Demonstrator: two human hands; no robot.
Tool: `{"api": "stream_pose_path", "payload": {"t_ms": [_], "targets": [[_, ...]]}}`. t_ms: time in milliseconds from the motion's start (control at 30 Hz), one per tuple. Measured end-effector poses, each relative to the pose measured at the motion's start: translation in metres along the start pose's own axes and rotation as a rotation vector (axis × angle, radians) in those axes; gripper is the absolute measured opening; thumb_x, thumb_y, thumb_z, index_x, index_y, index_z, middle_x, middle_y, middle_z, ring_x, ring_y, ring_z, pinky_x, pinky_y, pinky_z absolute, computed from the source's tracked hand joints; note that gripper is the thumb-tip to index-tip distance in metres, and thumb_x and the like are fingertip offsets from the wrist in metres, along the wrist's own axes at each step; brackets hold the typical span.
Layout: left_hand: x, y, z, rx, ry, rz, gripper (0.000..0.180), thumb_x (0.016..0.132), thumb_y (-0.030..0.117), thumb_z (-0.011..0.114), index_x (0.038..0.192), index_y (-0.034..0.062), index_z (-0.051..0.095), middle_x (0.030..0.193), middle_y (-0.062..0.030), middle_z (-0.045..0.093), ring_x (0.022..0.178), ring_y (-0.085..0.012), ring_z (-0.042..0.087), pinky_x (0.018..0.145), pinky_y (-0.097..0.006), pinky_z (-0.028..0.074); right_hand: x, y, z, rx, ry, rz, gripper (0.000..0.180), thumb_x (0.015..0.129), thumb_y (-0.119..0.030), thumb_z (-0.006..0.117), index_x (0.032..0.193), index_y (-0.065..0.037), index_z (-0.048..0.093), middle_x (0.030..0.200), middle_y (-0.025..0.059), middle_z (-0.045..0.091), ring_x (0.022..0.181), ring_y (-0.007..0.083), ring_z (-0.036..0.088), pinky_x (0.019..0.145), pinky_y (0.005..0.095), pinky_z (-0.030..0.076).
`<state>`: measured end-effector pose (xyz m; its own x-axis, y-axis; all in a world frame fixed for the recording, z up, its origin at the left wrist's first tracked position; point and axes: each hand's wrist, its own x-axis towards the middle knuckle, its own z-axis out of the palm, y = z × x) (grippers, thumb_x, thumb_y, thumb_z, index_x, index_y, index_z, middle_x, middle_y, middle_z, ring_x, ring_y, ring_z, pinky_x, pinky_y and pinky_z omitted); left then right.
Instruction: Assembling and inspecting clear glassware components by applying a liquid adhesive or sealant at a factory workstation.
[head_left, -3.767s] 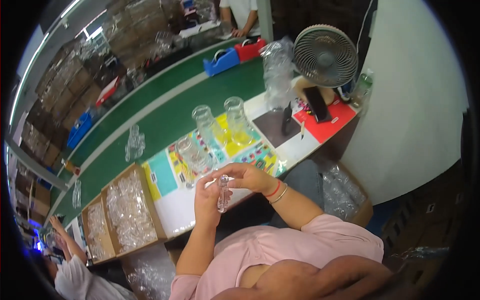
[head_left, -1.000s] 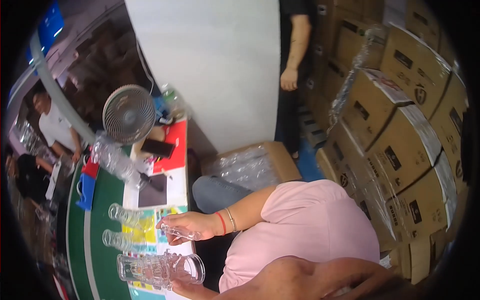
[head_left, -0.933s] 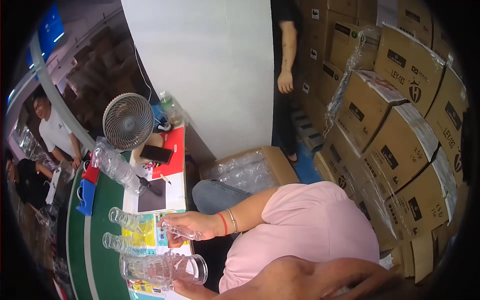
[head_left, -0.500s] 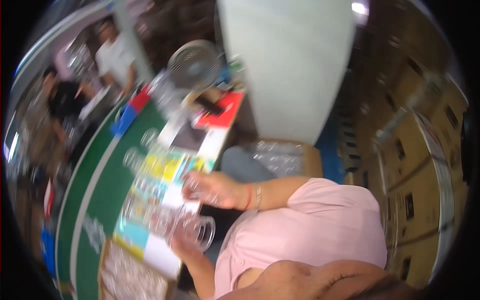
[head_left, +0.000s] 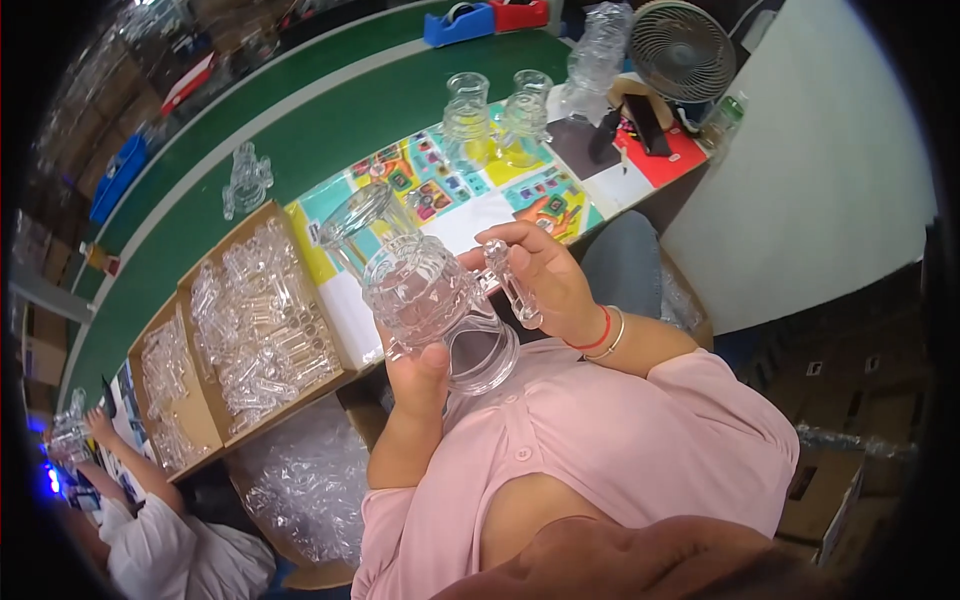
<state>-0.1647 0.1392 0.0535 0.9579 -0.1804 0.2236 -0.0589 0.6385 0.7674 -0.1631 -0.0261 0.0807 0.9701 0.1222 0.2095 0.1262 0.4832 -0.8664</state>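
Observation:
My left hand (head_left: pixel 418 378) is wrapped round a clear glass vessel (head_left: pixel 415 290), a wide-mouthed piece with a ribbed middle and a rounded base, tilted in front of my chest. Between the fingers and thumb of my right hand (head_left: pixel 560 285) is a small clear glass tube piece (head_left: pixel 512 285) with a knobbed end. It is close beside the vessel's side; whether the two touch I cannot tell. Two similar clear vessels, a left one (head_left: pixel 466 120) and a right one (head_left: pixel 524 120), stand on the printed sheet (head_left: pixel 330 195) covering the table.
Left of me lies a cardboard box (head_left: pixel 345 370) of small clear glass pieces. Beneath it sits a carton of plastic wrap (head_left: pixel 310 490). Another vessel (head_left: pixel 246 180) stands on the green belt (head_left: pixel 320 130). A fan (head_left: pixel 682 52) and a phone (head_left: pixel 646 125) are far right; a co-worker's sleeve (head_left: pixel 185 545) shows lower left.
My view has swung left, bringing the box of glass pieces and a co-worker into sight. My right hand with the tube piece is now close beside the vessel in my left hand.

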Motion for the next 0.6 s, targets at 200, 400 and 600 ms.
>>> {"api": "stream_pose_path", "payload": {"t_ms": [200,400,600], "targets": [[0.008,0.001,-0.022,0.011,0.031,-0.033,0.099,0.067,0.046,0.075,0.136,0.0032,0.019,0.13,-0.0126,0.037,0.119,-0.0244,0.04,0.099,-0.04,0.035,0.018,0.019,-0.001,-0.173,-0.038,-0.102,0.04,0.091,-0.032,0.05,0.116,-0.001,0.047,0.107,0.0159,0.059,0.105,0.0206,0.056,0.086,0.0292,0.045],[0.015,0.005,-0.029,0.047,0.105,-0.043,0.101,0.065,0.047,0.076,0.136,0.0032,0.019,0.131,-0.013,0.036,0.12,-0.0251,0.04,0.1,-0.04,0.034,0.036,0.03,-0.006,-0.184,-0.089,-0.107,0.043,0.09,-0.033,0.052,0.116,0.0,0.046,0.109,0.0166,0.059,0.107,0.0211,0.056,0.088,0.0286,0.043],[0.017,0.004,-0.013,0.113,0.167,-0.029,0.103,0.063,0.05,0.077,0.136,0.0031,0.021,0.131,-0.0134,0.036,0.119,-0.026,0.041,0.098,-0.04,0.037,0.041,0.03,-0.016,-0.104,-0.125,-0.082,0.042,0.09,-0.03,0.053,0.116,0.001,0.045,0.111,0.0203,0.058,0.109,0.0215,0.054,0.091,0.0307,0.042]]}}
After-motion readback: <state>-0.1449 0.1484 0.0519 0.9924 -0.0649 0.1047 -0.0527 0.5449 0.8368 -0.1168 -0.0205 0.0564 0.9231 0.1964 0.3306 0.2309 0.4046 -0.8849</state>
